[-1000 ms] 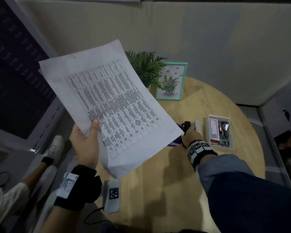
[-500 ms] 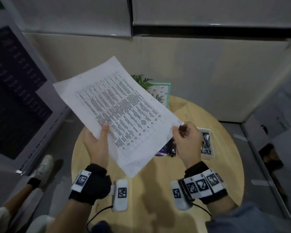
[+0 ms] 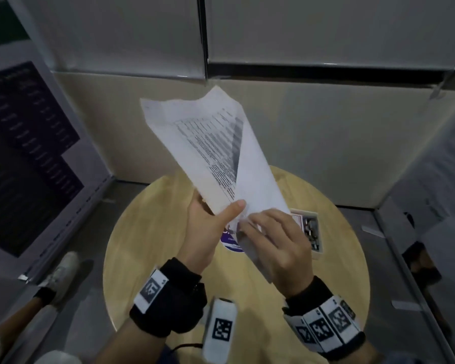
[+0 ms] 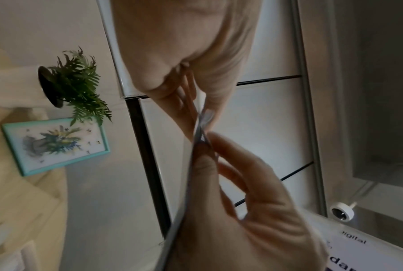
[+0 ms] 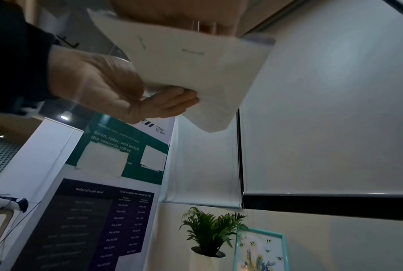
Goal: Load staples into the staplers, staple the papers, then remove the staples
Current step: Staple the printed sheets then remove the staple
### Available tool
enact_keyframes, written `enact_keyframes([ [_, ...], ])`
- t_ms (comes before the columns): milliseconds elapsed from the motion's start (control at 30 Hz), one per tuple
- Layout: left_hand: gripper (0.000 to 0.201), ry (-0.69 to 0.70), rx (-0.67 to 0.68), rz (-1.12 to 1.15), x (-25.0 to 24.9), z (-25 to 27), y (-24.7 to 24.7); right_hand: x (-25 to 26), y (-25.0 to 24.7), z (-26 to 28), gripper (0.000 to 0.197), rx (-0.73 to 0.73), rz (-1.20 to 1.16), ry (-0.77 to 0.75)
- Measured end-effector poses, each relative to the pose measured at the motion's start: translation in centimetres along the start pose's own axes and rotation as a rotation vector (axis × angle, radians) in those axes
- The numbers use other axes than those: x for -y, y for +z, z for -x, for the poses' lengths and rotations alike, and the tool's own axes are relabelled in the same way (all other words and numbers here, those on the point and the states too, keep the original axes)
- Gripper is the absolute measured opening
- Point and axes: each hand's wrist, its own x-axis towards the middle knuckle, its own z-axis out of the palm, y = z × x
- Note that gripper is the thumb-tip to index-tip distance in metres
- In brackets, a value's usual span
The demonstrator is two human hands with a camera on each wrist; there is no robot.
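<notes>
Both hands, left hand (image 3: 208, 232) and right hand (image 3: 276, 248), pinch the curled, apparently stapled papers (image 3: 221, 153).

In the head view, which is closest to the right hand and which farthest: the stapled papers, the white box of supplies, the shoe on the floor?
1. Papers, pinched by the right hand.
2. White box, on the table just beyond it.
3. Shoe, far left, on the floor.

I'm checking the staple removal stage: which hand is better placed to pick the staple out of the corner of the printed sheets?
Probably the right hand. Its fingers already pinch the corner of the white printed paper sheets, while the left hand grips the sheets beside it, steadying them. The right wrist view shows a staple near that edge.
</notes>
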Motion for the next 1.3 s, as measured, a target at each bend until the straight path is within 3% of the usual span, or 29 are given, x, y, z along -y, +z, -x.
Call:
enact_keyframes([
  [100, 0.034, 0.031, 0.027, 0.016, -0.7, 0.4, 0.6, -0.2, -1.1, -0.2, 0.011, -0.042, -0.038, 0.042],
  [167, 0.031, 0.039, 0.054, 0.066, -1.7, 0.8, 1.2, -0.1, -1.9, -0.6, 0.010, -0.086, -0.132, 0.092],
  [300, 0.039, 0.079, 0.115, 0.137, -4.3, 1.1, 2.3, 0.3, -3.4, -2.5, 0.015, -0.168, -0.257, 0.154],
  [400, 0.041, 0.159, 0.142, 0.106, -5.8, 1.2, 2.9, 0.5, -4.2, -4.0, 0.026, -0.121, -0.235, 0.183],
  [500, 0.049, 0.194, 0.155, 0.108, -6.6, 1.3, 3.2, 0.3, -4.2, -4.6, 0.025, -0.087, -0.186, 0.166],
  [667, 0.047, 0.187, 0.151, 0.163, -7.0, 1.2, 3.0, 0.2, -3.8, -4.5, 0.017, -0.177, -0.187, 0.073],
  [933, 0.022, 0.100, 0.162, 0.224, -7.4, 1.4, 2.8, 0.5, -3.8, -4.5, 0.012, -0.208, -0.206, 0.047],
  [1300, 0.039, 0.109, 0.124, 0.236, -7.4, 1.5, 3.4, 0.4, -4.2, -4.6, 0.016, -0.216, -0.208, 0.118],
])
